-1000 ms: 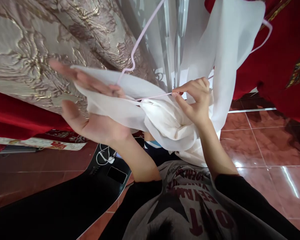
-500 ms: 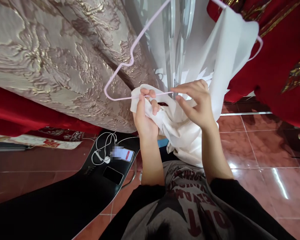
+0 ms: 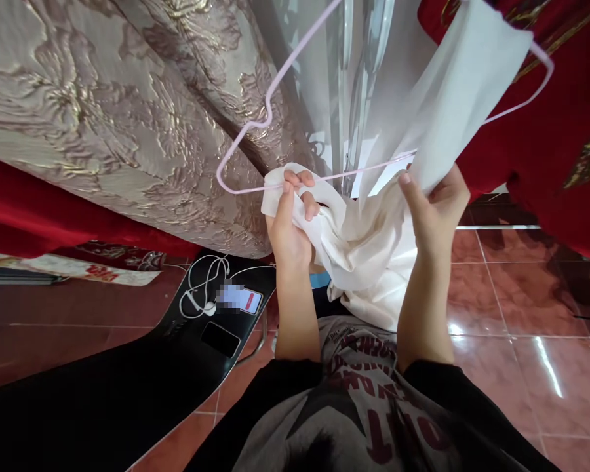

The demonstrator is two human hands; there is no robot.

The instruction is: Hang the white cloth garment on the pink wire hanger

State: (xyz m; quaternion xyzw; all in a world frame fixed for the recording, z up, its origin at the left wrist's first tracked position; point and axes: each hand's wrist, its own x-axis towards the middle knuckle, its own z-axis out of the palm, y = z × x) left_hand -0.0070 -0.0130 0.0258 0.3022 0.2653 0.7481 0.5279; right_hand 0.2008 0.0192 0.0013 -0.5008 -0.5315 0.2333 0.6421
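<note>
A pale pink clothes hanger (image 3: 269, 111) slants across the upper middle, its hook end out of sight past the top edge. White fabric (image 3: 373, 252), perhaps a garment, hangs over the hanger's right side and bunches down toward my lap. My left hand (image 3: 292, 226) is closed around the hanger's bottom bar near its left corner, with a fold of the fabric caught in the fingers. My right hand (image 3: 435, 203) is closed on the hanging fabric below the bar's right part, thumb on the near side; its other fingers are partly hidden by the cloth.
A black seat (image 3: 128, 387) at lower left bears two phones, the lit one (image 3: 240, 299) and the dark one (image 3: 220, 339), plus a white cable (image 3: 189, 298). Patterned beige curtain (image 3: 93, 118) hangs left, red drapery (image 3: 545, 177) right. Reddish tiles (image 3: 535, 367) cover the floor.
My right hand has left the hanger's bottom bar, moved right and closed on the white fabric. The hanger and fabric shifted slightly right; my left hand keeps its hold.
</note>
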